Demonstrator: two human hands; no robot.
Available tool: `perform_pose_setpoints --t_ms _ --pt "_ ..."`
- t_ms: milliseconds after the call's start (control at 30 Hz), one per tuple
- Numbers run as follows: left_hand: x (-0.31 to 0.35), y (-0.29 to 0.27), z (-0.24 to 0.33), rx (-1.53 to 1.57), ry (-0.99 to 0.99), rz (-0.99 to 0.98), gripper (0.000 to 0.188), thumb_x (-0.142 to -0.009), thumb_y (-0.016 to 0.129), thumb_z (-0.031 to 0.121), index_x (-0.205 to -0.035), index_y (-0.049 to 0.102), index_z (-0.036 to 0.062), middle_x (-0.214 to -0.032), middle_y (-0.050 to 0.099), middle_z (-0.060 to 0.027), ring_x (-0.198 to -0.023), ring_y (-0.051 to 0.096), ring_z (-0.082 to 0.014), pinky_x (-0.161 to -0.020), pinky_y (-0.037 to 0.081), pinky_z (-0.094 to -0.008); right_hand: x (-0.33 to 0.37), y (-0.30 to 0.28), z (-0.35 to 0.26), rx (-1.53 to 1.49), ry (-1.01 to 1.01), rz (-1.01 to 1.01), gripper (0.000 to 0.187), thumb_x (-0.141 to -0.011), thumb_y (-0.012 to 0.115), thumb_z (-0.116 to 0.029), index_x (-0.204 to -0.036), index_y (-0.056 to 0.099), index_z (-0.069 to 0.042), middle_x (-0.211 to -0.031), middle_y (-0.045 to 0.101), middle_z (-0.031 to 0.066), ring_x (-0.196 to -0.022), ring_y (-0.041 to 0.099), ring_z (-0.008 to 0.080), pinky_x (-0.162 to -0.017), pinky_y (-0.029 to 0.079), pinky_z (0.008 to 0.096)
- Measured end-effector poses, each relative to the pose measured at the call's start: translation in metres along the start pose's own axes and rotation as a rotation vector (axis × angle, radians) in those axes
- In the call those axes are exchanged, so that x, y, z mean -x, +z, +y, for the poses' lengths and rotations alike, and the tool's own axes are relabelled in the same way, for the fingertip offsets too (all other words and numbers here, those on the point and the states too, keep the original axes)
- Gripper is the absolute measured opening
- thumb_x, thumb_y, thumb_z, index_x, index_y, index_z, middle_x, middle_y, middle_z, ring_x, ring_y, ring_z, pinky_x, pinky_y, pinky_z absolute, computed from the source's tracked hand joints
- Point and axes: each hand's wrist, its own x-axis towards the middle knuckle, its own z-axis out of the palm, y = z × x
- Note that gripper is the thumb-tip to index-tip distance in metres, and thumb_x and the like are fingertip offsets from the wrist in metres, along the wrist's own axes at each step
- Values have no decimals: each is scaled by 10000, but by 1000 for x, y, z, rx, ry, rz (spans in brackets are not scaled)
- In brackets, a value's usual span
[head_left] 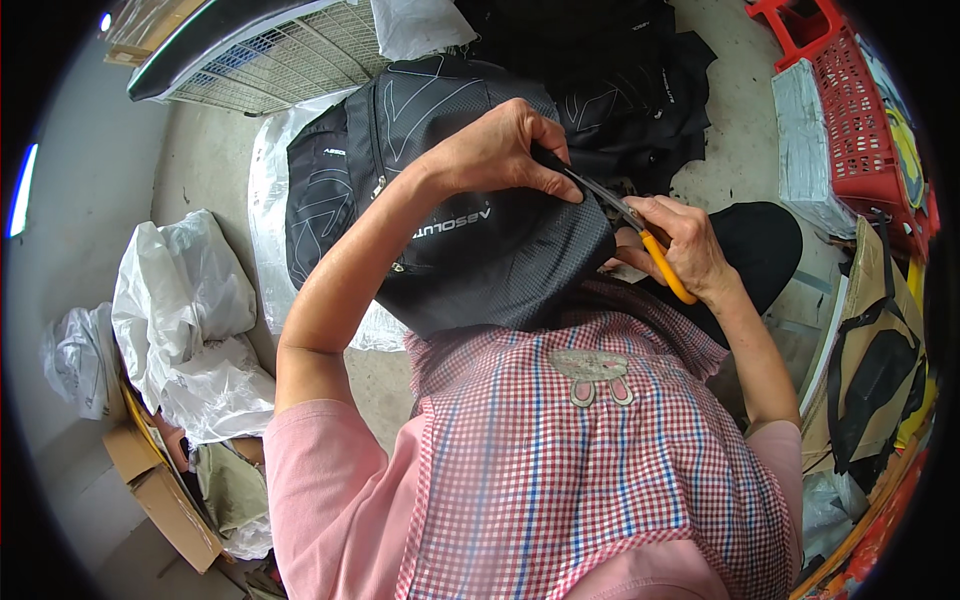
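A black backpack (520, 260) with zips and pale printed lines lies across my lap, tilted to the left. My left hand (515, 150) pinches a dark edge of it near the top, with thumb and forefinger brought together. My right hand (680, 240) is closed round a pair of scissors (663, 262) with an orange handle. Their metal blades point up and left, reaching the bag's edge beside my left thumb. What lies between the blades is too small to make out.
More black bags (640, 100) lie on the floor ahead. A wire-mesh rack (290, 65) stands far left, and white plastic bags (185, 310) are heaped at the left over cardboard boxes (165, 490). At the right are a red crate (865, 130) and a wrapped silvery bundle (803, 140).
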Motion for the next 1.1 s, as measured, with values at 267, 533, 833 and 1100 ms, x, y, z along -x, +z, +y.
perform_pose_setpoints --t_ms 267,533,833,1100 --pt "-2 1 -4 -13 -20 -23 237 -681 840 241 -746 719 49 -613 558 13 -500 448 -84 -494 392 -196 12 15 8 -173 3 15 369 -717 747 -64 -1055 611 -3 -687 531 38 -547 458 130 -477 356 215" --pt "-44 -29 -10 -456 117 196 494 -699 772 484 -1025 691 121 -1031 601 -94 -774 604 -212 -708 509 -333 -2 36 -29 -626 386 120 386 -748 729 -132 -1081 582 -2 -731 558 48 -602 493 117 -537 399 217" --pt "-27 -144 -123 -385 -538 154 745 -742 608 676 -1183 626 76 -1243 564 -126 -1031 598 -274 -956 451 -379 1 22 -28 -676 475 83 431 -714 627 -23 -1142 568 -25 -813 485 21 -632 407 100 -578 331 205" --pt "159 -244 -93 786 -326 350 346 -913 588 210 -1183 606 -6 -1110 654 -84 -829 652 -109 -649 548 -195 -43 12 -13 -676 278 188 411 -831 531 -78 -1239 514 -30 -773 526 50 -638 494 108 -594 411 214"
